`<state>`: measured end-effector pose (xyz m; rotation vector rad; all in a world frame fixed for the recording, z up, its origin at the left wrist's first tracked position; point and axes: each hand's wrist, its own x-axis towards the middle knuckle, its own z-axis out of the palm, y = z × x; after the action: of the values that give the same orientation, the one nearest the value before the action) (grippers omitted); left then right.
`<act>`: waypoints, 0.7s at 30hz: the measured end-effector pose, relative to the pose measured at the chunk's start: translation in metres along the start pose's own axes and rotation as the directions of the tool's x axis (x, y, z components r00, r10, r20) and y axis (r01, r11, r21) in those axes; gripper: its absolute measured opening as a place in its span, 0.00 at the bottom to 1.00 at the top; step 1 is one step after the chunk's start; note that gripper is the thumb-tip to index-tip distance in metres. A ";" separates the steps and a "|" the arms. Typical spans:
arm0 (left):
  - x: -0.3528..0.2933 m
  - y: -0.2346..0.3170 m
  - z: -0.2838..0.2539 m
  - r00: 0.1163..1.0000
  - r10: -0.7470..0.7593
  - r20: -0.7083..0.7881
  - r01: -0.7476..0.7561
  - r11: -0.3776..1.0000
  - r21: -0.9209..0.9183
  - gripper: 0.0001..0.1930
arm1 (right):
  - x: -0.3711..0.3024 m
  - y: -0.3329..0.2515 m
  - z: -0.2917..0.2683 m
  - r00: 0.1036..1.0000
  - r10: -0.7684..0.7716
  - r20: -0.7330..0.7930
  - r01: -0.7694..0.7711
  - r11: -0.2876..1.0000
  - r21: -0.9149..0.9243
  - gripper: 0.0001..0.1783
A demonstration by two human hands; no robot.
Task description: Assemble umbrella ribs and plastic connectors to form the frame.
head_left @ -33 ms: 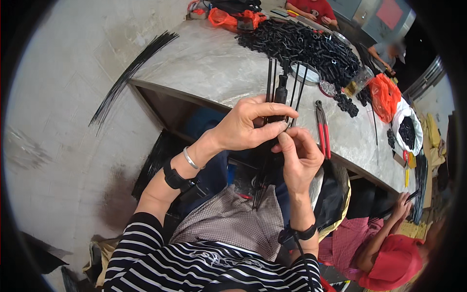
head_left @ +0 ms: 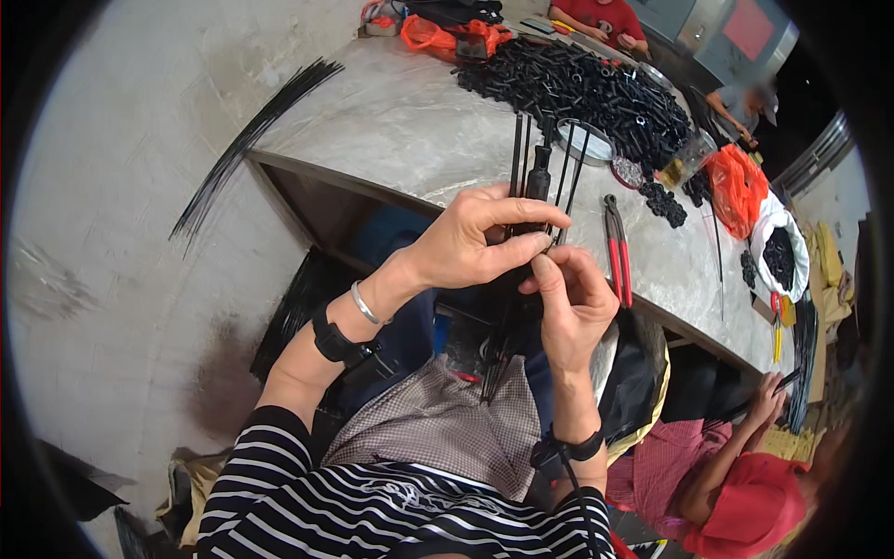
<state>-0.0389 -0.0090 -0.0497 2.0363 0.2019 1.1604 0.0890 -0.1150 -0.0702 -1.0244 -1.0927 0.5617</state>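
Observation:
Over my lap at the table's front edge, my left hand (head_left: 475,238) is closed around several thin black rods (head_left: 570,168). They stick up past its fingers. Among them stands a thicker black tubular piece (head_left: 538,172) with a narrower neck. My right hand (head_left: 570,303) is just below and right, thumb and fingers pinched together against the left fingertips. What it pinches is too small and hidden to make out. More black rod ends (head_left: 494,377) hang below my hands, over the checked apron (head_left: 438,424). Red-handled pliers (head_left: 618,252) lie on the table to the right.
The grey table (head_left: 391,140) bears a large heap of black tubular parts (head_left: 577,88), a round dish (head_left: 596,144) and a red bag (head_left: 736,186). A bundle of black rods (head_left: 251,140) overhangs its left edge. A co-worker in a red cap (head_left: 754,503) sits close on the right.

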 end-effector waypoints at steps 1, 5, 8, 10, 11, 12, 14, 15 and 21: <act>0.001 -0.002 0.000 1.000 0.005 0.003 -0.005 1.000 0.004 0.13 | 0.001 0.002 -0.001 1.000 0.010 0.003 -0.010 1.000 0.001 0.03; 0.002 -0.012 0.008 0.998 0.037 -0.054 -0.036 0.999 0.020 0.09 | 0.002 0.006 -0.005 1.000 0.007 0.013 -0.007 1.000 0.002 0.04; 0.004 -0.014 0.014 0.994 0.069 -0.079 -0.071 0.997 -0.019 0.08 | 0.002 0.006 -0.006 1.000 -0.012 0.002 0.012 1.000 0.017 0.04; 0.005 -0.014 0.016 0.995 0.062 -0.073 -0.062 0.998 -0.002 0.08 | 0.002 0.008 -0.009 0.999 -0.035 0.006 0.035 0.999 0.020 0.04; 0.005 -0.013 0.016 0.996 0.056 -0.072 -0.055 0.998 0.014 0.08 | 0.002 0.009 -0.010 0.998 -0.060 0.015 0.059 0.998 0.020 0.04; 0.005 -0.014 0.017 0.996 0.055 -0.067 -0.054 0.998 0.014 0.08 | 0.002 0.010 -0.011 0.998 -0.059 0.010 0.059 0.998 0.023 0.04; 0.006 -0.014 0.019 0.995 0.073 -0.071 -0.072 0.997 0.009 0.08 | 0.001 0.011 -0.012 0.997 -0.077 0.019 0.077 0.997 0.005 0.05; 0.007 -0.014 0.020 0.995 0.073 -0.067 -0.073 0.997 0.008 0.08 | 0.001 0.010 -0.013 0.997 -0.078 0.015 0.078 0.997 0.005 0.05; 0.008 -0.009 0.020 0.993 0.106 -0.049 -0.105 0.994 0.024 0.08 | 0.000 0.008 -0.014 1.000 -0.030 -0.005 0.030 0.999 0.042 0.04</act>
<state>-0.0166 -0.0102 -0.0565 2.0590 0.1331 1.2799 0.1031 -0.1167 -0.0786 -0.9706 -1.0862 0.5563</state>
